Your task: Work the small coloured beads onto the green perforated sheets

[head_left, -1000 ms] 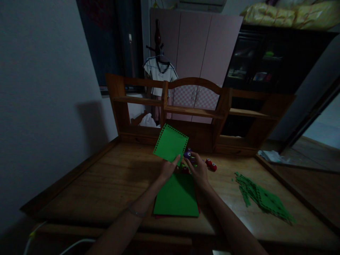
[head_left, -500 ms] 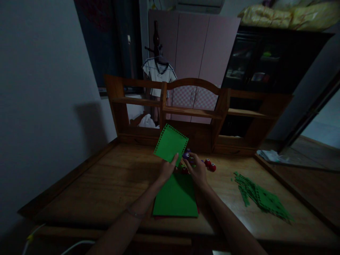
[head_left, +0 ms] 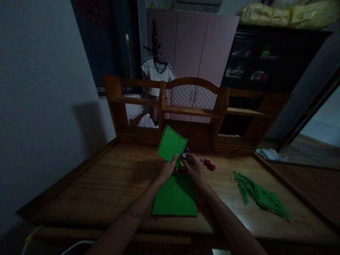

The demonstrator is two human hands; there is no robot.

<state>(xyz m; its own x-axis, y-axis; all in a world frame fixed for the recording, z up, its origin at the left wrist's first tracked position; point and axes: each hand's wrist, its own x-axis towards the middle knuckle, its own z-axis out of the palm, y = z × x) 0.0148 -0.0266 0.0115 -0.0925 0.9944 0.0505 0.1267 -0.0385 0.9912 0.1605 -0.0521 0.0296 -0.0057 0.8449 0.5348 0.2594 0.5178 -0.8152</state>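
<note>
My left hand grips a green paper sheet by its lower corner, thumb on top. Rows of punched holes line the sheet's upper edges, and it is held tilted above the desk. Pinched in the fingers of my right hand is a small purple piece with a white, eye-like spot, close to the sheet's right edge; whether it touches the sheet I cannot tell. Below both hands lies a stack of larger green sheets, with a red edge showing underneath. Small red pieces with eye-like spots sit beyond my right hand.
Green punched sheets and strips lie in a loose pile on the right of the wooden desk. A wooden shelf unit stands along the back edge. White plastic rests at the far right. The room is dim.
The green sheet has turned slightly in my left hand, its left corner shifting right. My right hand with the purple piece has moved a little left. The view has shifted slightly.
</note>
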